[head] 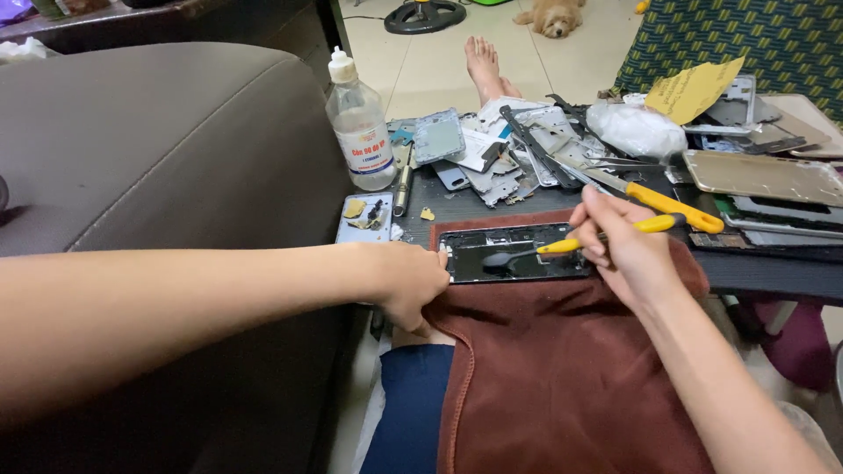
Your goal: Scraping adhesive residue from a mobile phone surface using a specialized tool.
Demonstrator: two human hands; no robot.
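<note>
The opened phone frame point(516, 253) lies on the brown towel point(562, 369), back removed, internals exposed. Left hand point(411, 283) grips the frame's left end; right hand point(625, 246) grasps a yellow-handled tool point(575, 244), tip apparently inside the frame. Dismantling looks part-done, with components remaining.

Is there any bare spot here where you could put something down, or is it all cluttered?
The brown towel over the lap is bare below the opened phone, between the left hand and right hand. The grey sofa cushion left of the bottle is bare too. The dark board behind is crowded with phone parts.
</note>
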